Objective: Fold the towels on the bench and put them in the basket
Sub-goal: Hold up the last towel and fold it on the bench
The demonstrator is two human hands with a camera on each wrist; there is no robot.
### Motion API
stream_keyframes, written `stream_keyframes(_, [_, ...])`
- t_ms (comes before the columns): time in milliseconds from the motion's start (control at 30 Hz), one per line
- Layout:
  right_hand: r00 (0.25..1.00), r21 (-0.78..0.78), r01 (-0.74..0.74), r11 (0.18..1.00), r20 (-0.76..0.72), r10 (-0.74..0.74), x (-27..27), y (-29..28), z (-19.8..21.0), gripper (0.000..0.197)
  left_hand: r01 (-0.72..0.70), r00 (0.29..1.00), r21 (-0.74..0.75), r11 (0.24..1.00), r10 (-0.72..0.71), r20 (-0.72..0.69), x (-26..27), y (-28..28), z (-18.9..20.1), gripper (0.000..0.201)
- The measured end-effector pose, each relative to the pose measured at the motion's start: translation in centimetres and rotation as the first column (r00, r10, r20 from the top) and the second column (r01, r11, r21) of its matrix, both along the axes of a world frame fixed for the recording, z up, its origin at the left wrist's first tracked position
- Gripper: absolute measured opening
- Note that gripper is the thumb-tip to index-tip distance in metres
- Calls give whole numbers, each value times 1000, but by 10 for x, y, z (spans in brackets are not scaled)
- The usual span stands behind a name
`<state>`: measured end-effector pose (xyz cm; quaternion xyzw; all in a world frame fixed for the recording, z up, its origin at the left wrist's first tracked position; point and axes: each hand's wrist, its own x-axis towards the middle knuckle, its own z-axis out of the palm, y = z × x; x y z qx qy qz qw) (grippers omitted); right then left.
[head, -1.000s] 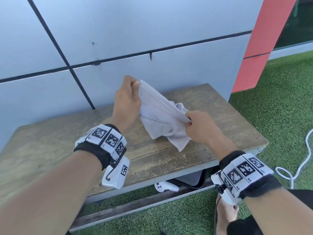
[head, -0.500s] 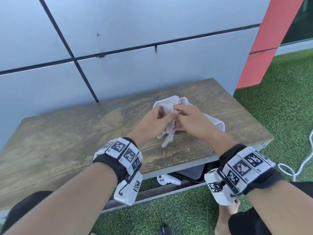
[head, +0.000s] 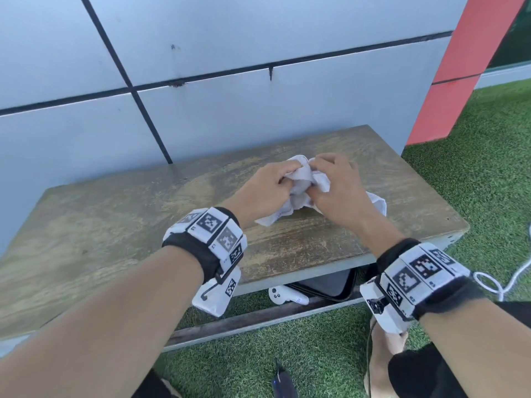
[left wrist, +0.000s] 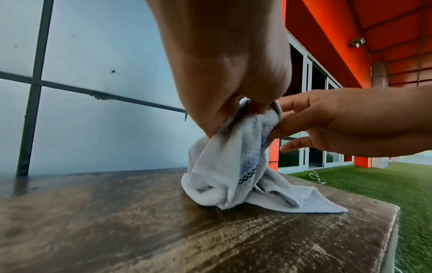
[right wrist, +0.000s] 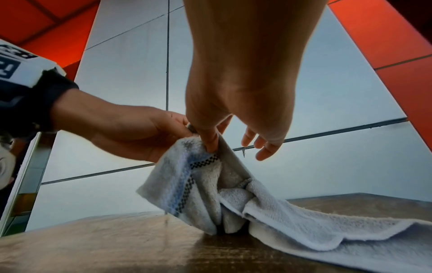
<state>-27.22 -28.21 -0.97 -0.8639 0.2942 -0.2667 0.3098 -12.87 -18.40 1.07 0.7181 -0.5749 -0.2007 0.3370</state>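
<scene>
A white towel [head: 301,182] with a blue and black checked stripe [right wrist: 187,184] is bunched up on the wooden bench [head: 143,219], right of its middle. Both hands meet at its raised top. My left hand [head: 270,185] grips the top folds from the left, its fingers curled into the cloth [left wrist: 233,157]. My right hand [head: 333,188] pinches the towel's edge between thumb and forefinger, with the other fingers [right wrist: 264,147] spread loose. The towel's lower end [head: 376,202] trails flat on the bench to the right. No basket is in view.
A grey panelled wall [head: 258,104] runs right behind the bench. Under the bench lie a white controller [head: 287,294] and a dark flat case [head: 327,284]. Green turf [head: 474,173] with a white cable [head: 514,274] lies to the right, beside a red pillar [head: 459,76].
A second ago the towel was held up, stretched between my two hands. Both hands have since come together and dropped low, and the towel is now bunched with its end on the bench.
</scene>
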Motion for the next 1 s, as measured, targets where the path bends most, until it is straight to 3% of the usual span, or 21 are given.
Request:
stream_keyframes(67, [999, -41, 26, 999, 39, -25, -1, -4, -2, 22, -20, 997, 7, 1000, 19, 81, 5, 3, 8, 18])
stream_keyframes(167, [992, -52, 68, 996, 112, -62, -7, -10, 5, 14, -59, 983, 53, 997, 48, 178, 22, 13, 16, 5])
stream_keyframes(267, [994, -89, 59, 994, 95, -51, -15, -15, 16, 14, -126, 952, 70, 990, 101, 290, 41, 23, 32, 19])
stream_keyframes(367, [997, -141, 81, 987, -1, -82, -18, -20, 30, 16, -244, 915, -2, 970, 231, 330, 60, 35, 54, 25])
stream_keyframes(467, [996, -137, 82, 987, -35, -88, -9, -26, 60, 22, -398, 827, -98, 912, 403, 393, 80, 46, 85, 18])
stream_keyframes(533, [998, -155, 47, 987, -26, -51, 3, -28, 90, 13, -447, 777, -168, 878, 475, 414, 92, 51, 116, 23])
stream_keyframes(600, [999, -219, 30, 975, 39, -22, 14, -26, 127, 6, -481, 744, -264, 836, 548, 382, 101, 57, 153, 31])
stream_keyframes(700, [974, -231, 56, 971, 225, -2, 19, -14, 173, 5, -468, 774, -393, 792, 581, 250, 98, 78, 198, 13])
stream_keyframes(767, [966, -203, 25, 979, 257, 29, 14, -4, 181, 7, -457, 797, -449, 768, 578, 176, 95, 100, 205, 10])
stream_keyframes(867, [995, -154, -101, 983, -30, 97, -3, 3, 158, 25, -420, 855, -350, 837, 495, 158, 98, 134, 186, 15])
stream_keyframes(1000, [871, -54, -196, 979, -468, 149, -24, -2, 101, 47, -337, 941, 55, 940, 335, 44, 104, 164, 119, 54])
